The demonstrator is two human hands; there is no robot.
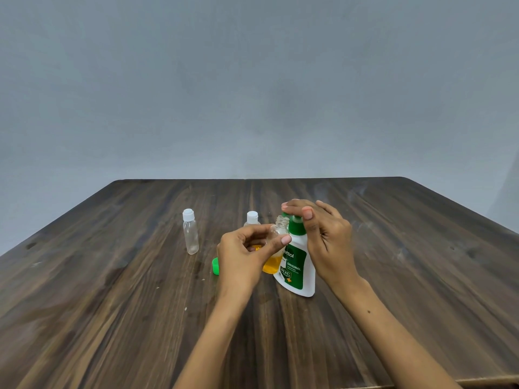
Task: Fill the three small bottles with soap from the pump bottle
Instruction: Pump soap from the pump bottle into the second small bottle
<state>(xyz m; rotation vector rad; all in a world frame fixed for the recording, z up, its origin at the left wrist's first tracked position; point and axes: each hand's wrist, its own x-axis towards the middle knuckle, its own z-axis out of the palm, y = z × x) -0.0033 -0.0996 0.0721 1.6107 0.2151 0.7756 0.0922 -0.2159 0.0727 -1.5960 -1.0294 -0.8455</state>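
Left hand (247, 248) pinches uncapped small bottle (276, 245) beside pump bottle (297, 265); right hand (323, 234) flat, pressing pump.

Soft, even light all round, no glare; faint shadows pool under the forearms on the worktop (112, 276). Wide-angle lens bows its edges, and detail is slightly soft throughout.

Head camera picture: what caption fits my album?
Left hand holds an open small bottle while right hand presses the pump bottle.
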